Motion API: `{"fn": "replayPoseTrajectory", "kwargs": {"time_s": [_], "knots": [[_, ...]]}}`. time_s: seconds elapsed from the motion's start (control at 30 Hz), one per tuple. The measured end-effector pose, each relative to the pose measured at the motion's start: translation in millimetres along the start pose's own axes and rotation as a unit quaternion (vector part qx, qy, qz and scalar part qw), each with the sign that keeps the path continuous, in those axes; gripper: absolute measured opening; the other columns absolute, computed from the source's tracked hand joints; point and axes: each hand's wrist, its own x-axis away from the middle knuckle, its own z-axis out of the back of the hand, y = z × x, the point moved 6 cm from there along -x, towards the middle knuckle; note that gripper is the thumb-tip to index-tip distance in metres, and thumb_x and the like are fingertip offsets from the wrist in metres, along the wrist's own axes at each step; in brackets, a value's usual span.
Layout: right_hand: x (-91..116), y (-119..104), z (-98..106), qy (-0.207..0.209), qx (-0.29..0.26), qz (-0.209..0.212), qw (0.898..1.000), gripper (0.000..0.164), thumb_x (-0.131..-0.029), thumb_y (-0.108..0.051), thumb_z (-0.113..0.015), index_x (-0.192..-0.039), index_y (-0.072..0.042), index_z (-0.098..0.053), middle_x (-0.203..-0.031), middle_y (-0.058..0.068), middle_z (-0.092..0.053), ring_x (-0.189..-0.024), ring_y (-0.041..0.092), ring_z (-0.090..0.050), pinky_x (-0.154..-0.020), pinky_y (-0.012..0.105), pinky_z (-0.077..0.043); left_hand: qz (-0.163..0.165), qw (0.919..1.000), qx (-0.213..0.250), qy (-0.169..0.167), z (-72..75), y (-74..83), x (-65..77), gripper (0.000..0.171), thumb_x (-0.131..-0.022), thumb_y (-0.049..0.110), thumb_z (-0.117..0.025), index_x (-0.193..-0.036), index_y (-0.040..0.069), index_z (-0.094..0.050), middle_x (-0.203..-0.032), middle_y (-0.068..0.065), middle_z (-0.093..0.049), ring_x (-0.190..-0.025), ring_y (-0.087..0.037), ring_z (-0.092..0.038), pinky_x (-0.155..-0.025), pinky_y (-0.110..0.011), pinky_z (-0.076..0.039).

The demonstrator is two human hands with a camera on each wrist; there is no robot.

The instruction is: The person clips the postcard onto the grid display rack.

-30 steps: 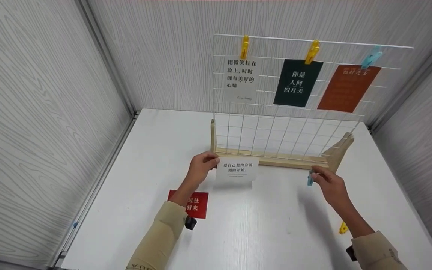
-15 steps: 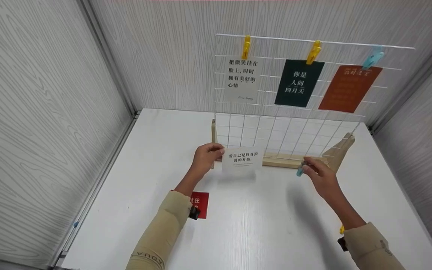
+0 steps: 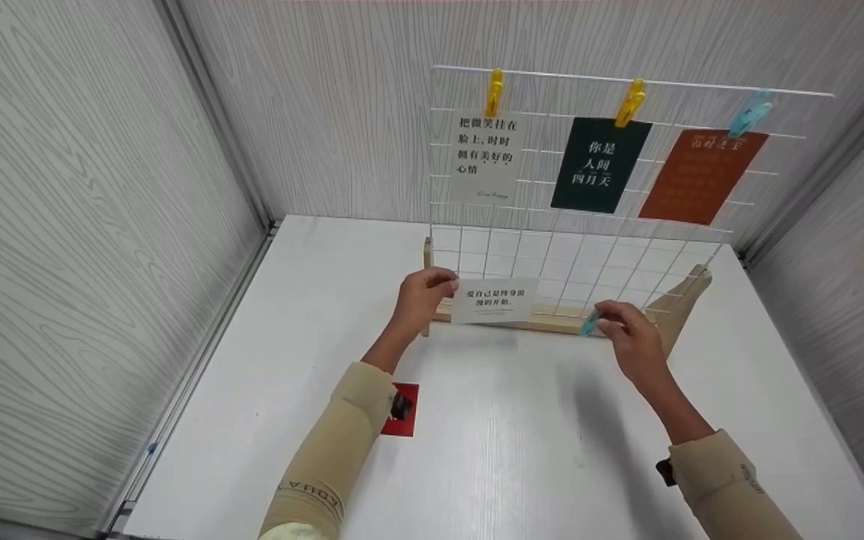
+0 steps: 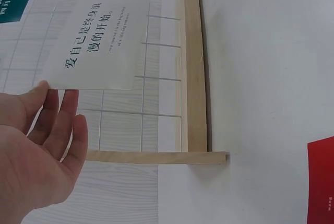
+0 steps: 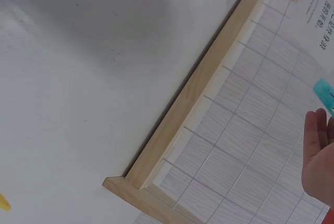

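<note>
My left hand (image 3: 422,296) pinches a white card (image 3: 495,301) with dark printed writing by its left edge, in front of the lower part of the wire grid (image 3: 544,259). In the left wrist view the card (image 4: 99,41) hangs between thumb and fingertips, its printed side showing. My right hand (image 3: 633,341) pinches a light blue clothespin (image 3: 589,322) to the right of the card. That clothespin (image 5: 324,94) is partly cut off in the right wrist view, pointing toward the card.
Three cards hang from the grid's top: a white one (image 3: 484,165) and a dark green one (image 3: 601,165) under yellow clothespins, an orange one (image 3: 702,176) under a blue one. A red card (image 3: 404,420) lies on the table, partly behind the left sleeve. A yellow item (image 5: 4,202) lies on the table.
My left hand has raised the white card up and slightly right, toward the grid. The right hand has brought the blue clothespin left and up, nearer the card.
</note>
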Motion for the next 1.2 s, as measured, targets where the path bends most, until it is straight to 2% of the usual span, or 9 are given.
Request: {"fn": "replayPoseTrajectory", "kwargs": {"time_s": [0.1,0.23,0.3,0.37,0.53,0.67,0.83,0.93,1.2], "knots": [[-7.0,8.0,-4.5,0.004,-0.007,-0.003,1.000,0.028,-0.100,0.001,-0.057,-0.127,0.009,-0.060,-0.118,0.024,-0.063,-0.102,-0.001,-0.057,-0.084,0.006,-0.047,-0.005,1.0000,-0.006,0.003,-2.4,4.4,-4.8,0.014,-0.099,0.015,-0.065,-0.108,0.007,-0.073,-0.102,-0.006,-0.071,-0.092,-0.017,-0.067,-0.091,-0.041,-0.055],[-15.7,17.7,-11.3,0.007,-0.008,0.031,0.999,0.033,-0.101,0.000,-0.056,-0.132,0.007,-0.058,-0.119,0.023,-0.062,-0.102,-0.002,-0.055,-0.085,0.005,-0.046,-0.010,0.9999,-0.009,0.006,-6.3,7.1,-12.3,0.014,-0.099,0.015,-0.065,-0.107,0.006,-0.073,-0.099,-0.006,-0.071,-0.090,-0.016,-0.066,-0.088,-0.038,-0.056],[-18.6,15.7,-13.6,0.012,-0.008,0.053,0.998,0.032,-0.100,0.000,-0.057,-0.131,0.006,-0.060,-0.118,0.022,-0.063,-0.102,-0.002,-0.055,-0.085,0.005,-0.045,-0.014,0.9998,-0.010,0.007,-8.3,8.6,-15.7,0.014,-0.099,0.014,-0.064,-0.107,0.006,-0.073,-0.100,-0.006,-0.071,-0.090,-0.017,-0.066,-0.089,-0.041,-0.056],[-18.7,2.9,-15.0,0.016,-0.005,0.066,0.998,0.030,-0.099,0.003,-0.057,-0.128,0.008,-0.061,-0.116,0.023,-0.063,-0.102,0.003,-0.056,-0.085,0.005,-0.045,-0.020,0.9997,-0.012,0.009,-10.3,10.8,-18.6,0.014,-0.099,0.014,-0.064,-0.107,0.006,-0.072,-0.101,-0.007,-0.071,-0.091,-0.017,-0.067,-0.088,-0.039,-0.057],[-20.7,-21.2,-17.9,0.015,-0.004,0.046,0.999,0.025,-0.100,0.005,-0.054,-0.124,0.010,-0.059,-0.115,0.024,-0.062,-0.099,0.005,-0.056,-0.085,0.005,-0.044,-0.027,0.9994,-0.018,0.013,-14.2,14.0,-26.1,0.013,-0.099,0.012,-0.064,-0.106,0.004,-0.072,-0.100,-0.008,-0.071,-0.089,-0.016,-0.067,-0.088,-0.038,-0.057],[-27.9,-15.8,-20.6,0.025,-0.003,0.034,0.999,0.025,-0.100,0.003,-0.055,-0.124,0.009,-0.059,-0.114,0.024,-0.063,-0.097,0.000,-0.054,-0.083,0.006,-0.043,-0.024,0.9993,-0.024,0.017,-16.0,14.4,-31.0,0.013,-0.099,0.013,-0.064,-0.106,0.005,-0.073,-0.099,-0.007,-0.071,-0.088,-0.017,-0.067,-0.090,-0.045,-0.056],[-38.7,0.7,-24.1,0.047,-0.007,0.034,0.998,0.025,-0.100,0.002,-0.057,-0.123,0.009,-0.061,-0.113,0.025,-0.065,-0.096,0.006,-0.057,-0.081,0.007,-0.045,-0.026,0.9984,-0.040,0.031,-18.4,15.4,-36.4,0.014,-0.100,0.013,-0.063,-0.107,0.005,-0.073,-0.099,-0.006,-0.072,-0.088,-0.016,-0.067,-0.083,-0.033,-0.056],[-43.2,3.2,-26.0,0.056,-0.015,0.038,0.998,0.024,-0.099,0.000,-0.059,-0.121,0.007,-0.063,-0.111,0.022,-0.066,-0.097,0.010,-0.060,-0.082,0.007,-0.047,-0.029,0.9974,-0.053,0.040,-19.7,15.9,-39.0,0.015,-0.100,0.013,-0.063,-0.107,0.005,-0.073,-0.098,-0.006,-0.072,-0.087,-0.015,-0.067,-0.079,-0.028,-0.054],[-56.4,-1.5,-35.3,0.070,-0.025,0.060,0.995,0.022,-0.098,-0.004,-0.062,-0.118,0.005,-0.065,-0.109,0.017,-0.068,-0.098,0.011,-0.062,-0.083,0.010,-0.048,-0.030,0.9927,-0.086,0.078,-19.6,15.1,-43.0,0.014,-0.099,0.013,-0.063,-0.105,0.006,-0.073,-0.095,-0.006,-0.073,-0.086,-0.015,-0.067,-0.079,-0.029,-0.054]]}}
